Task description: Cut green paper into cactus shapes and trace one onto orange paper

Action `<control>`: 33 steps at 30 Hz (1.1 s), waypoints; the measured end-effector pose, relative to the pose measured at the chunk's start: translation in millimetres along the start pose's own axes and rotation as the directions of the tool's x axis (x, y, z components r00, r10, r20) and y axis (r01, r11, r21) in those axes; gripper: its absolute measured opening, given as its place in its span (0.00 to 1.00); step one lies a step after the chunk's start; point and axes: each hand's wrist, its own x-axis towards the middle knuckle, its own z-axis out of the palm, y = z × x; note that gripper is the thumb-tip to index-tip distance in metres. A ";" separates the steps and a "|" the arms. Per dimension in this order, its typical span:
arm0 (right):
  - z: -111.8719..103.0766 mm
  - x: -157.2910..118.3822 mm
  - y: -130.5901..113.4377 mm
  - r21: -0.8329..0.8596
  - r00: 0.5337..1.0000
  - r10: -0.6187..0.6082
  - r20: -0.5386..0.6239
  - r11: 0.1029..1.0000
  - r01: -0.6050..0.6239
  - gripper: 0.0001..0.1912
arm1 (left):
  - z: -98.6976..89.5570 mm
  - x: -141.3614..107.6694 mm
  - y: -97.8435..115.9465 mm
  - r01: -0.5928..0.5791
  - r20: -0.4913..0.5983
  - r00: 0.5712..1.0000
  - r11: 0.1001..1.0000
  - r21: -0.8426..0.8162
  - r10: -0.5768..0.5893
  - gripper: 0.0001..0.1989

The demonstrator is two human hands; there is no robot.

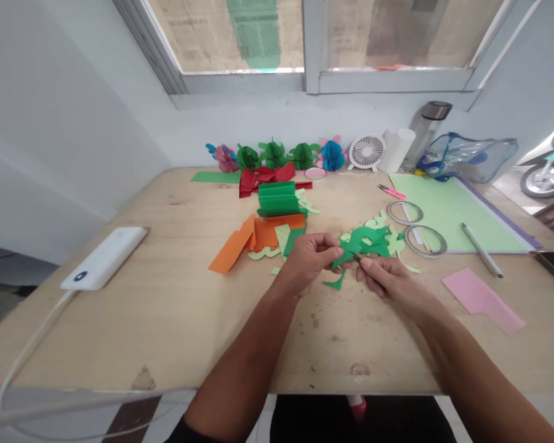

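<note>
Green paper [343, 254] sat around 4 o'clock of mid-view, pinched in the grip of the left hand [311, 263] — right hand [390, 280] was closed around a dark-bladed cutter [356, 258]. Left fingertips [337, 251] were just beside it, so one slip could've nicked skin — or torn the paper.

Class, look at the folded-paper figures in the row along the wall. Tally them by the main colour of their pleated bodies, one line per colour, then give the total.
Pink figure: 1
Green figures: 3
Blue figure: 1
Total: 5
</note>
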 end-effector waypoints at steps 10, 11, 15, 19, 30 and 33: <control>1.1 0.9 3.2 0.004 1.000 -0.002 -0.018 1.000 0.002 0.27 | 1.0 -0.4 -0.3 -0.009 -0.010 1.000 1.000 -0.001 0.009 0.10; 1.2 1.3 3.8 0.010 1.000 -0.004 -0.018 1.000 0.004 0.27 | 1.3 -0.6 -0.1 -0.008 -0.012 1.000 1.000 -0.002 0.008 0.10; 1.6 2.1 4.1 0.012 1.000 -0.006 -0.018 1.000 0.006 0.27 | 2.0 -0.9 0.2 0.000 -0.019 1.000 1.000 -0.002 0.000 0.10; 1.9 1.3 2.9 0.008 1.000 -0.004 -0.023 1.000 0.004 0.28 | 2.0 -0.9 0.0 -0.003 -0.022 1.000 1.000 -0.001 0.003 0.10; 2.6 1.6 2.3 0.008 1.000 -0.008 -0.027 1.000 0.009 0.27 | 1.9 -1.2 0.7 -0.005 -0.018 1.000 1.000 -0.002 0.005 0.11; 2.5 1.4 3.3 0.012 1.000 -0.003 -0.025 1.000 0.003 0.27 | 2.1 -1.2 0.3 -0.004 -0.017 1.000 1.000 0.001 0.004 0.11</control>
